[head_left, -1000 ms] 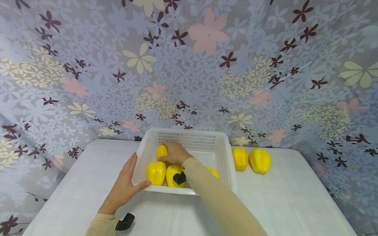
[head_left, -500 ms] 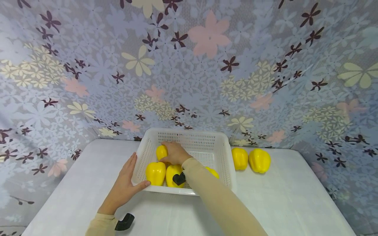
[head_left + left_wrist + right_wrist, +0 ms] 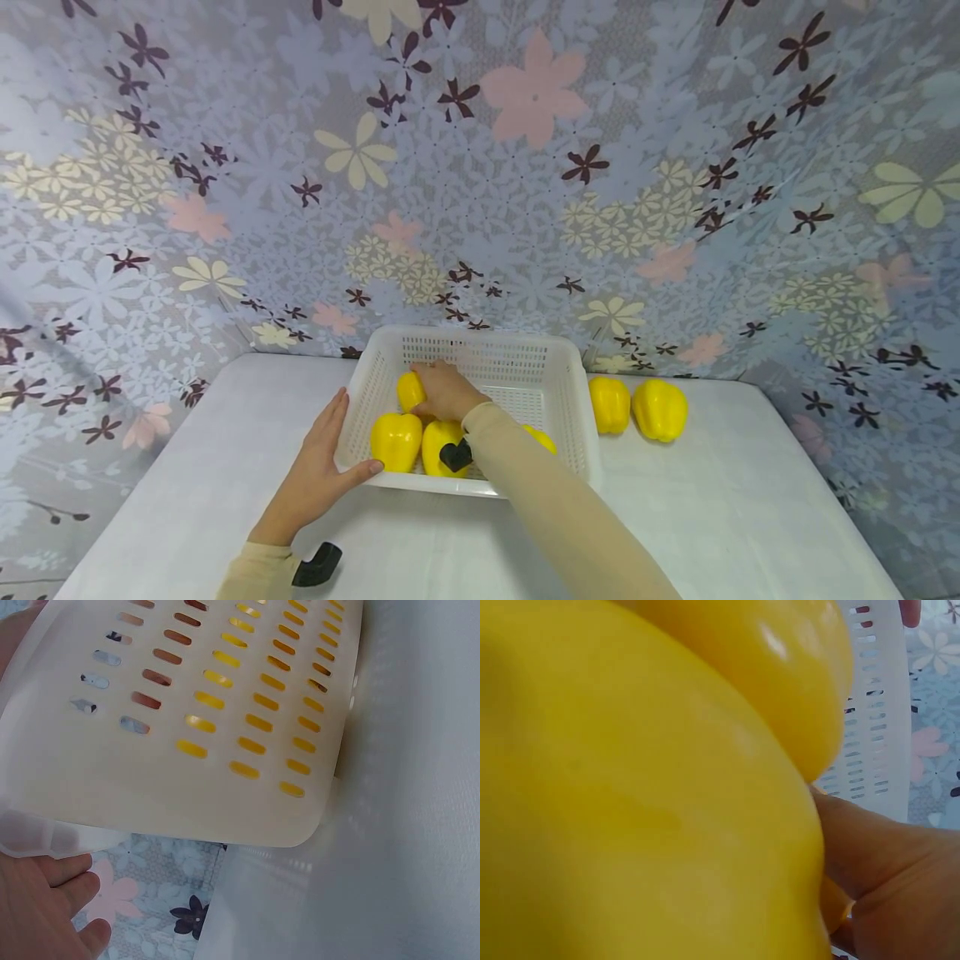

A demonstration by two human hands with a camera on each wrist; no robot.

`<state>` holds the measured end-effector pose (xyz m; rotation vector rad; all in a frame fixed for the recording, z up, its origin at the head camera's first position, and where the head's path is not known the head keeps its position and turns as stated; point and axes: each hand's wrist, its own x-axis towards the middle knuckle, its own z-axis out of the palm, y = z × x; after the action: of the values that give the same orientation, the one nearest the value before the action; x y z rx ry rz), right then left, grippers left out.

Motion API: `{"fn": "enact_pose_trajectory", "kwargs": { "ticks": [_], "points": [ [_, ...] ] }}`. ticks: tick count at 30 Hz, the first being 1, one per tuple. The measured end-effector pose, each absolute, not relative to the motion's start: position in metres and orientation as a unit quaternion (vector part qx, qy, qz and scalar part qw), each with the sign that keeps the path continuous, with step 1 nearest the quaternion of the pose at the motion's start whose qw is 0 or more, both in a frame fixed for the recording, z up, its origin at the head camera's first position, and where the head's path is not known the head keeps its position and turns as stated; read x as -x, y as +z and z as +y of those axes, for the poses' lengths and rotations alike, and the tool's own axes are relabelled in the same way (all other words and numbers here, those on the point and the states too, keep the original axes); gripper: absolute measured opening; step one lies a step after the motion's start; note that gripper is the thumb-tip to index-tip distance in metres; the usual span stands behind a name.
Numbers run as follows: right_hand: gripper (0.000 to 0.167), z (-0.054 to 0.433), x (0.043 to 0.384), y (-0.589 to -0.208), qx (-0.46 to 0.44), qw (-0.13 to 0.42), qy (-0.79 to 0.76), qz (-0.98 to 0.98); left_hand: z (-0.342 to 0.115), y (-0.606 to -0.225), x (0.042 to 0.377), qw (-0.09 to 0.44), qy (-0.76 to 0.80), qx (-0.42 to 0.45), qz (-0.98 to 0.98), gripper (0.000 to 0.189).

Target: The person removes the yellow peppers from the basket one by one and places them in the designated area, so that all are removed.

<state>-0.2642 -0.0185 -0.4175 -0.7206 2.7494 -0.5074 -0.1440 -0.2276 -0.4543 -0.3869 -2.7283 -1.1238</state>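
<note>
Inside a white plastic basket [image 3: 558, 358], my right hand [image 3: 448, 392] grips a yellow bell pepper [image 3: 408, 390] at the back left. Its thumb lies at the near side of that pepper, with the fingers behind it. Two more yellow peppers line the front wall, one at the left corner [image 3: 396, 443] and one beside it [image 3: 438, 440], partly covered by the right wrist's black mount. My left hand [image 3: 315, 467] spreads around the basket's front left corner, thumb along the front rim and straight fingers along the left side. The right wrist view is mostly filled by large yellow peppers [image 3: 645, 780].
Another yellow pepper [image 3: 540, 437] in the basket shows partly past the right forearm. Two yellow peppers, one near the basket [image 3: 609, 404] and one farther right [image 3: 660, 410], rest on the white-covered table [image 3: 750, 500]. A flowered curtain [image 3: 480, 208] rises behind and at both sides.
The pepper in my right hand has tilted slightly, and the right thumb has shifted a little to the right. The left hand and basket stay where they were.
</note>
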Motion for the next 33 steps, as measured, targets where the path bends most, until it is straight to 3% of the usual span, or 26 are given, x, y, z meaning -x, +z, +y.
{"fn": "enact_pose_trajectory", "kwargs": {
  "ticks": [16,33],
  "points": [
    [0.079,-0.016,0.262,-0.42,0.233,0.114,-0.194,0.946,-0.228,-0.455,0.142,0.079,-0.375,0.128,-0.915,0.106],
    [0.081,-0.007,0.248,-0.398,0.215,0.085,-0.255,0.939,-0.229,-0.452,0.141,0.077,-0.378,0.132,-0.913,0.105]
  ]
}}
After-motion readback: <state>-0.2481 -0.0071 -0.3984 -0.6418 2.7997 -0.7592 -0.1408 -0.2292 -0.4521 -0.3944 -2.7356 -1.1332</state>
